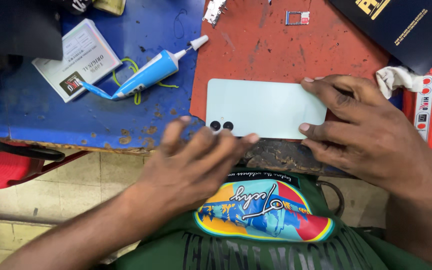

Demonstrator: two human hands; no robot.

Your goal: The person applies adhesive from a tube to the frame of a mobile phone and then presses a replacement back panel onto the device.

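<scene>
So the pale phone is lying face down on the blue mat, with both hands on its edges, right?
Not quite. The phone lies face down, its two camera lenses showing, on the red mat, not a blue one. The head view shows this. The right hand holds its right end and the left hand touches its lower edge.

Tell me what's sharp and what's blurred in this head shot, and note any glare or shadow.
Head view: the left hand is smeared by motion blur, its fingertips soft near the phone's lenses; the right hand, the pale phone and the glue tube are sharp. Lighting is even and soft, with no hard glare on the phone's back and only faint shadow under the hands. The top left corner is dark.
</scene>
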